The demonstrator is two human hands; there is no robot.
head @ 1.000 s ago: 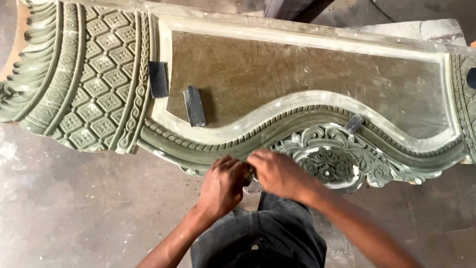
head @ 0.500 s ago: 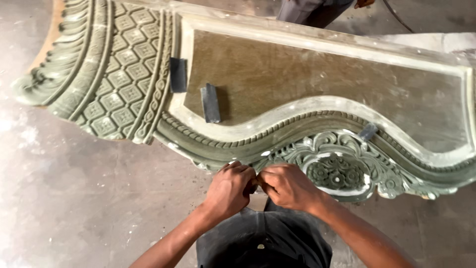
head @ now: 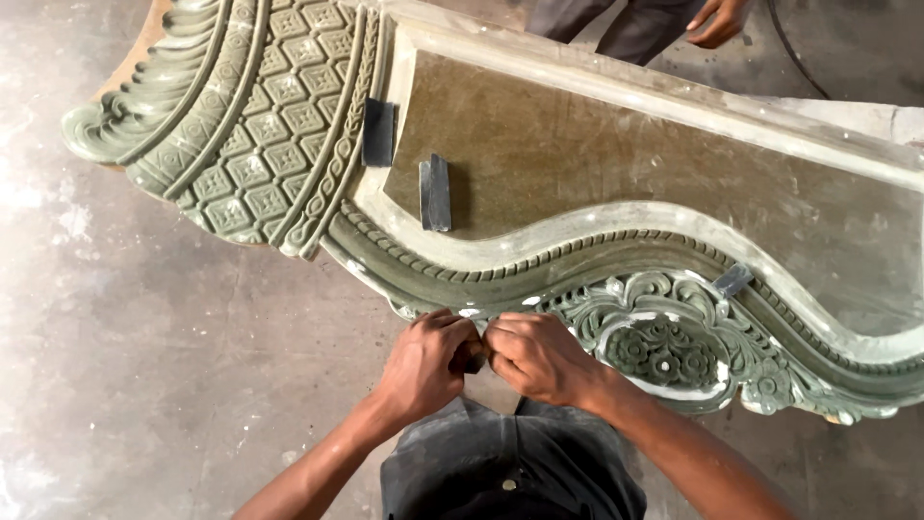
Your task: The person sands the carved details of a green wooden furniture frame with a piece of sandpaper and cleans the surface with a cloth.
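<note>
Head view: left hand point(head: 428, 358) and right hand point(head: 539, 354), both curled shut, meet on a small dark piece point(head: 474, 361) at the carved panel's point(head: 289, 144) lower edge.

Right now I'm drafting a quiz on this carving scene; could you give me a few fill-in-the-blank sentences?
1. The left hand and right hand meet at the carved panel's ____ edge.
2. ____ dark flat blocks lie near the recessed area's left end: one, another.
3. The diamond lattice fills the panel's ____ end.

Missing words: near; two; left
</note>
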